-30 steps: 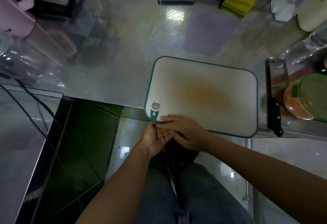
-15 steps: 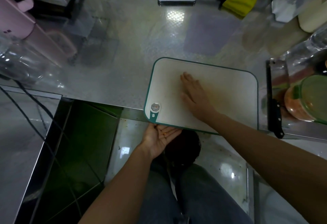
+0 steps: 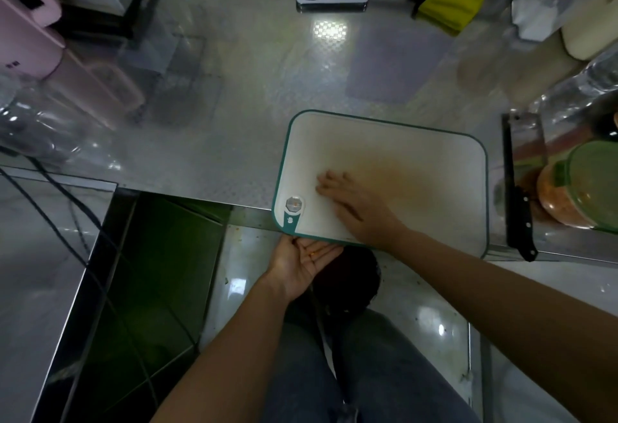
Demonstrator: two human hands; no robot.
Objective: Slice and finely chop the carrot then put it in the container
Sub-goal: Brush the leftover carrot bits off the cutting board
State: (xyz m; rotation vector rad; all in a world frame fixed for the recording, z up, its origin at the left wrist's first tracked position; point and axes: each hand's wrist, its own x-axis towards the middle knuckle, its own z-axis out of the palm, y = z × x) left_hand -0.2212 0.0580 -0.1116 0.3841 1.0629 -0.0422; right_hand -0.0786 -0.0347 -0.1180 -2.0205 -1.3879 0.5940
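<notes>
Orange carrot crumbs (image 3: 313, 253) lie in the left hand (image 3: 301, 259), cupped open below the cutting board's (image 3: 418, 142) edge. The right hand (image 3: 359, 210) lies flat on it; sweep slowly toward that palm. The container (image 3: 568, 198) stands right.

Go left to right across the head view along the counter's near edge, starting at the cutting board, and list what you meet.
Cutting board, with the right hand flat on its left part → knife lying on the counter → green-topped container holding orange carrot bits.
</notes>
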